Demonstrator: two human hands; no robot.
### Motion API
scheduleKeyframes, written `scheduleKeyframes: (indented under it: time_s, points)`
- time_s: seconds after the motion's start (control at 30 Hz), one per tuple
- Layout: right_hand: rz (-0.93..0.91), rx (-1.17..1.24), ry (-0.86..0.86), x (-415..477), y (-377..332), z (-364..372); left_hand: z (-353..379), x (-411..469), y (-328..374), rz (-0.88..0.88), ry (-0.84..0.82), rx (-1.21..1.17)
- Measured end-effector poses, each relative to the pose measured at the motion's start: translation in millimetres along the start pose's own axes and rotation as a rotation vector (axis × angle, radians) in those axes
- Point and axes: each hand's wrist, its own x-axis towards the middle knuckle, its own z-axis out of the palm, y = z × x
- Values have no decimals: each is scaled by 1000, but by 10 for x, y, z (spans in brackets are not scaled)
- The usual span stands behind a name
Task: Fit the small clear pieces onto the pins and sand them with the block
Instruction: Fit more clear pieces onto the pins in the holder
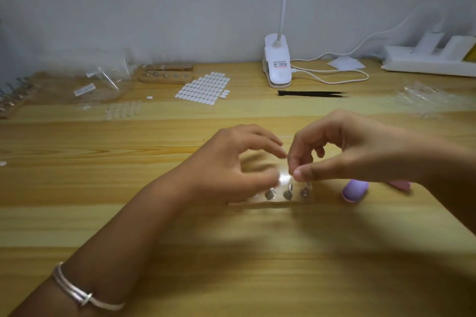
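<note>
Hands meet above a low wooden pin holder (270, 204) near the middle of the wooden table (257, 265). Between the fingertips, just over the holder, is the small clear piece (284, 177): a glossy, see-through sliver that catches a white glare and shows little outline of its own. The right hand (347, 152) has its thumb and forefinger drawn together in a pinch at the piece's right edge, the other fingers curled loosely above. The left hand (231, 165) is smeared by motion. Its thumb tip lies at the piece's left edge and its fingers arch over it, but whether it actually grips the piece cannot be told. A silver bracelet (77, 291) circles the left wrist.

Below the fingers the pins (287, 194) stand in a row in the holder, grey metal stems with round flat heads, three of them plain to see and the rest hidden or blurred.

The sanding block (355, 189) lies on the table just right of the holder, lilac with a rounded end and a pink lower edge, touched by neither hand. A pink object (400, 184) lies beyond it, mostly hidden by the right hand.

Farther back are black tweezers (311, 93), a white clip lamp (278, 64) with its cable, a sheet of white oval stickers (203, 87), a second wooden holder (166, 76) and clear plastic bags (103, 80). A white power strip (427, 59) sits at the far right.
</note>
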Motion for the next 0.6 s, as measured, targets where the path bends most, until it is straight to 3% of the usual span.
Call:
scheduleKeyframes:
  time_s: [0.07,0.2,0.6]
  points:
    - [38,-3,-8,-10,-1,39,89,-45,63,59,-27,130]
    - [76,-15,-13,-8,-15,82,241,-54,101,-22,-2,208]
    - [270,96,5,3,-70,145,283,-44,145,-141,41,-35]
